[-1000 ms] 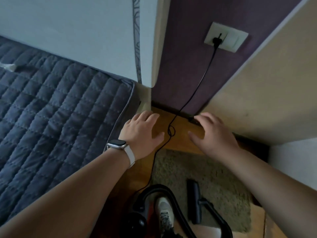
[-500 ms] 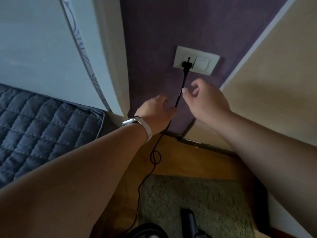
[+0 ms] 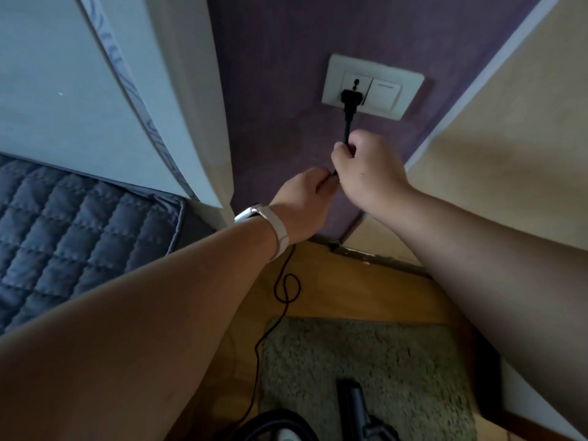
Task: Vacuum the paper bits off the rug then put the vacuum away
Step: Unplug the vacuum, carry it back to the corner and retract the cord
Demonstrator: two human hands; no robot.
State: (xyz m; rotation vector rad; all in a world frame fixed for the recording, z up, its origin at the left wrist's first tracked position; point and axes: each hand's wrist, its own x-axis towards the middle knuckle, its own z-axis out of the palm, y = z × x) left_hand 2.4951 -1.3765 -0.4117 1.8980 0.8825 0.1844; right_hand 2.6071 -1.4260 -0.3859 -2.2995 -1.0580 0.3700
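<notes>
A black plug [image 3: 351, 97] sits in the white wall socket [image 3: 372, 85] on the purple wall. Its black cord [image 3: 346, 128] runs down into my right hand [image 3: 366, 173], which grips it just below the plug. My left hand [image 3: 305, 202], with a white watch on the wrist, holds the same cord right beneath the right hand. The cord loops on the wooden floor [image 3: 288, 288] and runs down to the vacuum body [image 3: 283, 431] at the bottom edge. The black floor nozzle [image 3: 353, 405] lies on the beige shaggy rug [image 3: 397, 370].
A bed with a dark quilted cover [image 3: 73, 237] fills the left side. A white cabinet or door edge [image 3: 191, 106] stands beside the purple wall. A beige wall [image 3: 509, 138] closes the corner at right, with a dark baseboard [image 3: 366, 251] below.
Both hands have risen from near the floor to the cord below the socket. My right hand went from open fingers to gripping the cord, and my left closed on it beneath.
</notes>
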